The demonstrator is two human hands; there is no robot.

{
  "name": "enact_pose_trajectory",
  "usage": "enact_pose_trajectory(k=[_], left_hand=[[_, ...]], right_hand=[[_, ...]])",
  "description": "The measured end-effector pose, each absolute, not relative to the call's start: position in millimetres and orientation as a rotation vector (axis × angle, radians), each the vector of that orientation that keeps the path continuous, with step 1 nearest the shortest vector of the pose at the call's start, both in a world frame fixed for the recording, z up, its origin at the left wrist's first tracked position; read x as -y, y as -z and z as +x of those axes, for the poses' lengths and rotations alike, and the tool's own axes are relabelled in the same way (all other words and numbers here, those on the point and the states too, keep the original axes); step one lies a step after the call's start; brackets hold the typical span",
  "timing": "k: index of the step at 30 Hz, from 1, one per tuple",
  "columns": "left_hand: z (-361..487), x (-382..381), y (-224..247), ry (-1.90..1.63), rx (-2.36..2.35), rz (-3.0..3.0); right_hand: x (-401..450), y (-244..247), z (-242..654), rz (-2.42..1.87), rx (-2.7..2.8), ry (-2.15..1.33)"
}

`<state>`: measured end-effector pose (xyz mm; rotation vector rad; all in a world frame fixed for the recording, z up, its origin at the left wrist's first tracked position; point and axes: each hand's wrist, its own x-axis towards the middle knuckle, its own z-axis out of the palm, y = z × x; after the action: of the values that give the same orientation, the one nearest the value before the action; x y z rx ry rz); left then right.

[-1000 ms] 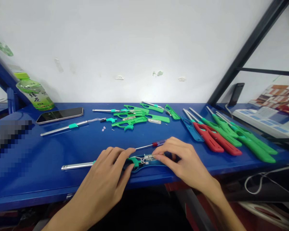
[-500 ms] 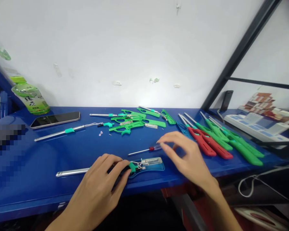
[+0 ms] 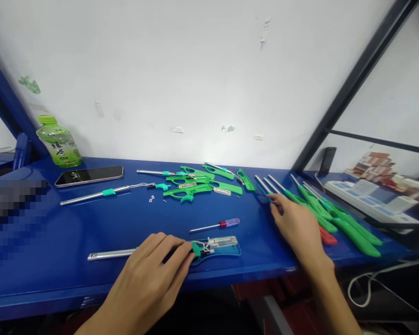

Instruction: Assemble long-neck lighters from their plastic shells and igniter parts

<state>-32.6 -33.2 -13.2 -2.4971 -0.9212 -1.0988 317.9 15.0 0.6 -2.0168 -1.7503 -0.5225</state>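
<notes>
My left hand is closed over the middle of an opened blue lighter. The lighter's metal tube points left; its clear fuel tank and white wires show to the right of my fingers. My right hand reaches over the finished-looking lighters at the right, fingertips pinched at a blue casing piece. That hand hides most of the red lighters. Between my hands and a little further back lies a screwdriver with a red and purple handle.
Green casings and loose parts lie at the back middle. A tube with wires, a phone and a green bottle are left. Green lighters and a white power strip stand right.
My right hand has moved right, away from beside the screwdriver handle, to the blue casing piece. My left hand remains on the opened lighter. The view has shifted slightly.
</notes>
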Motion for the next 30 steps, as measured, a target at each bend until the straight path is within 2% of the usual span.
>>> enact_pose_trajectory(k=[6,12,19,23,30], left_hand=[[-33.1,35.1,17.5,1.125,0.918,-2.456],[-38.4,37.3,11.3,1.306,1.118,-2.433],[-52.9,32.2,-8.5,1.126,1.097,-2.447],[-63.0,27.3,-9.3,1.138,0.984,-2.488],[-73.7,19.1,-4.7,1.092,1.031,-2.492]], right_hand=[[10.4,-30.2,317.8,-1.840,1.508,0.506],[29.4,-47.2,285.2,-1.420,1.801,-0.142],[32.4,-56.1,229.5,-1.126,2.112,-0.589],[26.8,-54.8,216.2,-1.078,2.118,-0.691],[22.0,-40.5,219.4,-1.121,2.181,-0.604]])
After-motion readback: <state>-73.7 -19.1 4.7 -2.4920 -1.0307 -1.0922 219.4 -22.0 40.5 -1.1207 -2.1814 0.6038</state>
